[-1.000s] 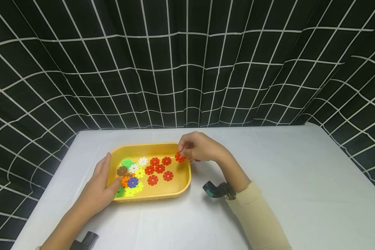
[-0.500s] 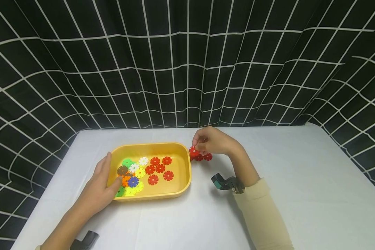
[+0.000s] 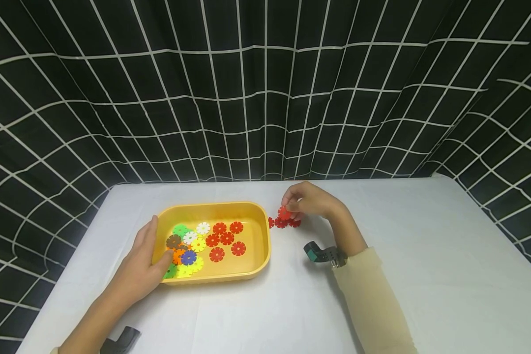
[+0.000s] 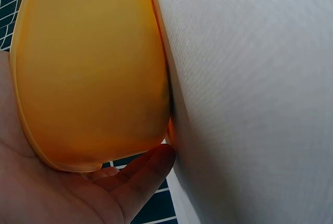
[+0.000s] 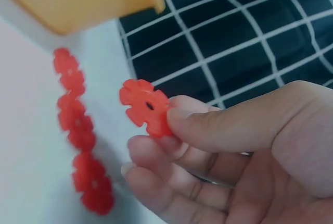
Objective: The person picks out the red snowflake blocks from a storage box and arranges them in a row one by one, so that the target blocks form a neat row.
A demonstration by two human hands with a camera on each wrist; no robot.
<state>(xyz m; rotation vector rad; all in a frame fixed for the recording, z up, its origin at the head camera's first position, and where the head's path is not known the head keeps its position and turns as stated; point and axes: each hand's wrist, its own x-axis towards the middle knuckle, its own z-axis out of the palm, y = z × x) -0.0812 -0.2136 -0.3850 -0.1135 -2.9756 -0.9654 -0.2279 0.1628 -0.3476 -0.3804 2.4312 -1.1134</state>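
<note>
In the head view, my left hand (image 3: 137, 268) holds the left end of the yellow tray (image 3: 258, 268), thumb over its rim. Seen from the left wrist, the palm lies at the rim and the fingers wrap the outer wall. My right hand (image 3: 311, 200) is above the table just right of the tray, pinching a red snowflake building disc (image 5: 144, 104) by its edge between thumb and fingers. Below it, a line of similar red discs (image 5: 75, 121) lies on the table beside the tray's right end.
Inside the tray, several loose red discs (image 3: 217, 254) lie in the middle. Mixed green, white, yellow, orange, brown and blue discs (image 3: 188, 257) cluster at its left. A white cloth (image 3: 425, 255) covers the table, and a black gridded curtain (image 3: 265, 113) hangs behind.
My right hand has moved right with the red disc, from over the tray's right rim to above the line of red discs on the table. The left hand and tray have stayed put.
</note>
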